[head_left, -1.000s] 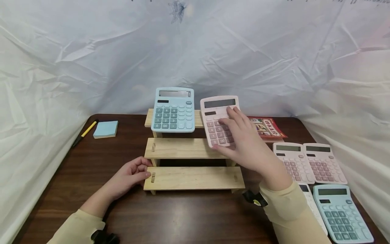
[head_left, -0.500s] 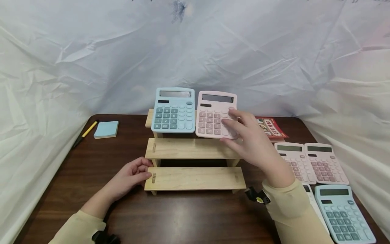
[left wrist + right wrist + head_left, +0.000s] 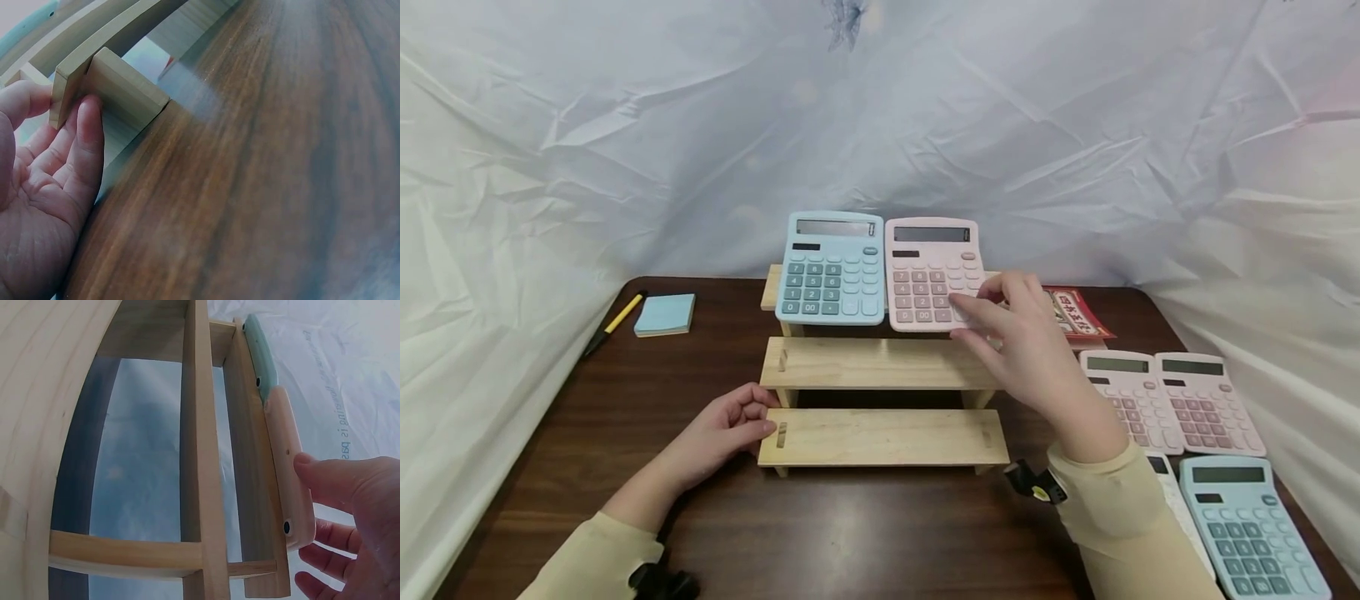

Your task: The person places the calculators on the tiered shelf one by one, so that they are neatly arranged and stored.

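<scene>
- While the left end of the lowest step of the wooden stand (image 3: 880, 437) is gripped by the left hand (image 3: 726, 429), thumb at its edge and fingers curled below, the lower right corner of a pink calculator (image 3: 917, 287) is pinched by the right hand (image 3: 1030, 354).
- Left of the right fingertips, the pink calculator is supported, tilted, on the top step.
- Farther left, a blue calculator (image 3: 835, 267) is supported just beside it.
- Behind the right fingers, a red printed item (image 3: 1082, 315) is partly hidden.
- Right of the right fingers, a second pink calculator (image 3: 1138, 392) and a third pink calculator (image 3: 1210, 404) are laid side by side.
- Well beyond the left fingertips, a light-blue note pad (image 3: 665, 314) and a pen (image 3: 617, 321) are placed.
- Beyond all fingers, a pale sheet (image 3: 880, 125) is hung.
</scene>
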A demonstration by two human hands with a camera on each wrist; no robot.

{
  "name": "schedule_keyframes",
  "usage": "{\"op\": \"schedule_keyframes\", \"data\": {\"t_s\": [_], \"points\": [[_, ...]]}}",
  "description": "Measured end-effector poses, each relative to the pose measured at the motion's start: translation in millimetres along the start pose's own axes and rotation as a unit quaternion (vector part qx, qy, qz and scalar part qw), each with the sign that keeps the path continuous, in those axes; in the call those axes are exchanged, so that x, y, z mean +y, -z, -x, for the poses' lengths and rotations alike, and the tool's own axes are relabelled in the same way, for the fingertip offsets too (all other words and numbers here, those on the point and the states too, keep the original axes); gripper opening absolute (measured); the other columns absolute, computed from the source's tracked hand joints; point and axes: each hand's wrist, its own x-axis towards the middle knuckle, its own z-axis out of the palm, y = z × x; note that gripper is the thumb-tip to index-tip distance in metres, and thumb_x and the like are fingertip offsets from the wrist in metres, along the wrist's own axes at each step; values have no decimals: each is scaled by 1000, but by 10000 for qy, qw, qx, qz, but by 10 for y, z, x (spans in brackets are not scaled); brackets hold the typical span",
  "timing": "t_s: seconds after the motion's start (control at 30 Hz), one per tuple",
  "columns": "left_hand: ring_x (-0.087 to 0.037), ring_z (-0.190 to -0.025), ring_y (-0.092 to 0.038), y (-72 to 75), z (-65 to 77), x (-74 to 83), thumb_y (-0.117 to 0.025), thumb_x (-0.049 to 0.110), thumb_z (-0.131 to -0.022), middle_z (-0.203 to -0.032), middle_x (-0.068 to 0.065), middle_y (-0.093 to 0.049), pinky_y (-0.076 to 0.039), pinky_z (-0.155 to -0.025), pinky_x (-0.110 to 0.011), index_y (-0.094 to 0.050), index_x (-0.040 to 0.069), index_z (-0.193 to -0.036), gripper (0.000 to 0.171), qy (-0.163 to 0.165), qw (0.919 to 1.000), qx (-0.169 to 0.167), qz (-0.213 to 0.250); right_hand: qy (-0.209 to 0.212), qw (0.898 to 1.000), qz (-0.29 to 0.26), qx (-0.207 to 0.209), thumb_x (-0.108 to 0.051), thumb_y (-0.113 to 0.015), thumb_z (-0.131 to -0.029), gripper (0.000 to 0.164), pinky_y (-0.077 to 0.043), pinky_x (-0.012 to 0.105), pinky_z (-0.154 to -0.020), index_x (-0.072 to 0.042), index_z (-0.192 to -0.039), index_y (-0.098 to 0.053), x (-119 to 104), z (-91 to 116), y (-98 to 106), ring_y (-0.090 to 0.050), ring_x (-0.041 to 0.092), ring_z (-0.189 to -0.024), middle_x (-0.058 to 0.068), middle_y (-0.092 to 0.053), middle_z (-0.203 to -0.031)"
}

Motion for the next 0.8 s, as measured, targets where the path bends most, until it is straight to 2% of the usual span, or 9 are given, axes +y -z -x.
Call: {"op": "schedule_keyframes", "data": {"t_s": [0.27, 0.47, 0.67, 0.8], "points": [[-28, -78, -65, -6, 16, 16, -60, 10, -96, -98, -22, -63, -57, -66, -43, -44, -3, -119, 31, 34, 10000, 37, 37, -1, 9994, 138, 320, -19, -82, -77, 35, -36, 44, -79, -11, -110, -73, -33, -1, -56, -47, 32, -93, 9, -56, -98], [-27, -79, -65, -7, 11, 34, -61, 10, -96, -98, -21, -63, -57, -66, -42, -44, -3, -118, 31, -17, 10000, 67, 2, -52, 9984, 290, 489, -22, -81, -79, 36, -38, 42, -79, -8, -110, -70, -45, -15, -78, -49, 33, -93, 11, -58, -101], [-28, -78, -66, -9, 3, 33, -61, 11, -96, -98, -22, -64, -57, -66, -43, -45, -2, -119, 31, 34, 10000, 63, 3, -127, 9980, 349, 516, -23, -80, -79, 27, -40, 41, -83, -6, -96, -67, -33, -21, -88, -51, 31, -94, 8, -60, -100], [-29, -78, -65, -3, -3, 14, -61, 11, -96, -98, -23, -63, -57, -66, -44, -45, -2, -119, 31, 50, 10000, 67, 46, -181, 9978, 397, 493, -23, -79, -80, 24, -39, 38, -78, -6, -90, -66, -43, -17, -65, -51, 28, -89, 5, -60, -96]]}}
